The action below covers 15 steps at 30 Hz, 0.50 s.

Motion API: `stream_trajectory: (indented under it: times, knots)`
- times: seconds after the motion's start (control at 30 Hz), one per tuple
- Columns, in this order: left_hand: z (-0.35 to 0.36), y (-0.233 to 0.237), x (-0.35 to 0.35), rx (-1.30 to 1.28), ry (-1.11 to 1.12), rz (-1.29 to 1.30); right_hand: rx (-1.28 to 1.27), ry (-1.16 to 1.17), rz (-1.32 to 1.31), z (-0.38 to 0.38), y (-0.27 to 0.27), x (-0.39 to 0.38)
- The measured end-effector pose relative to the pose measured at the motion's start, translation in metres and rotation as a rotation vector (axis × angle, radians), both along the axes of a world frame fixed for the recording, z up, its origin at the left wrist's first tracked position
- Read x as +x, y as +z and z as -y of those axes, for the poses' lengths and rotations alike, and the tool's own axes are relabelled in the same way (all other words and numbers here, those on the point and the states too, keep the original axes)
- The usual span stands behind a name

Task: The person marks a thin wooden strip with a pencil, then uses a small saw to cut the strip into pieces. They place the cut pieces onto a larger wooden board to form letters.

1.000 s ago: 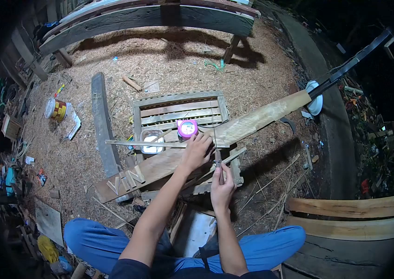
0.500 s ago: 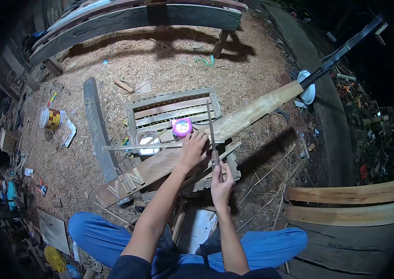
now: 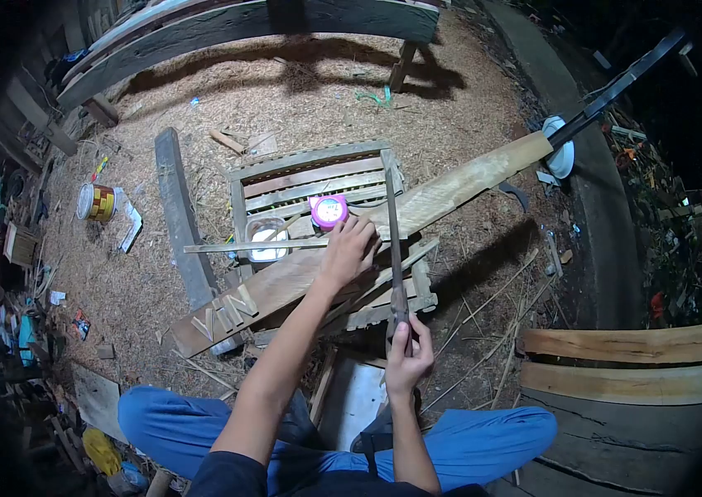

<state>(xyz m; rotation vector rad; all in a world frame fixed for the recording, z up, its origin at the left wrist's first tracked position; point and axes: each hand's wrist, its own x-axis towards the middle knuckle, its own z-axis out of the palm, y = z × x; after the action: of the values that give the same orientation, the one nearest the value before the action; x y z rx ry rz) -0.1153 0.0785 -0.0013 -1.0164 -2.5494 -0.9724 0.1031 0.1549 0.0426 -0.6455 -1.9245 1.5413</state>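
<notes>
A long plank lies slantwise over a slatted wooden crate. My left hand presses on a thin wood strip lying across the plank, its fingers bent together beside a pink tape measure. In my right hand is the wooden handle of a narrow saw, its blade pointing away from me and crossing the plank just right of my left hand. Several small wood pieces lie on the plank's lower left end. Behind the strip sits a clear tub with white contents.
A dark beam lies left of the crate. Farther left stands a patterned can. A long bench spans the far side. Two curved boards lie at the lower right, and a white basin sits under the plank's far end.
My right hand has moved toward me and slightly right, drawing the saw back with it. My left hand stays on the strip. The whole view has shifted slightly.
</notes>
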Motion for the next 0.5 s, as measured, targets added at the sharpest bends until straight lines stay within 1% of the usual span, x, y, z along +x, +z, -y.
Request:
stream_trajectory:
  times: [0.1,0.17,0.2,0.23,0.3,0.33,0.5]
  knots:
    - [-0.002,0.001,0.001,0.043,0.006,0.054,-0.076,0.019,0.034,-0.013,-0.005,-0.018]
    - [-0.005,-0.007,-0.001,0.086,0.023,0.019,-0.164,0.065,0.205,-0.020,0.002,-0.035]
    - [-0.005,-0.007,0.000,0.088,0.036,0.000,-0.023,0.062,0.088,-0.020,0.001,-0.043]
    - [-0.006,-0.007,0.000,0.111,0.043,-0.060,-0.026,0.073,0.083,-0.021,0.001,-0.049]
    - [-0.005,-0.007,0.000,0.093,0.038,-0.038,0.046,0.073,0.073,-0.024,0.003,-0.053]
    - [-0.004,-0.006,0.001,0.088,0.037,-0.035,-0.011,0.098,0.073,-0.025,0.005,-0.056]
    - [-0.004,0.000,0.000,0.045,0.029,0.020,-0.067,0.125,0.081,-0.024,0.004,-0.064]
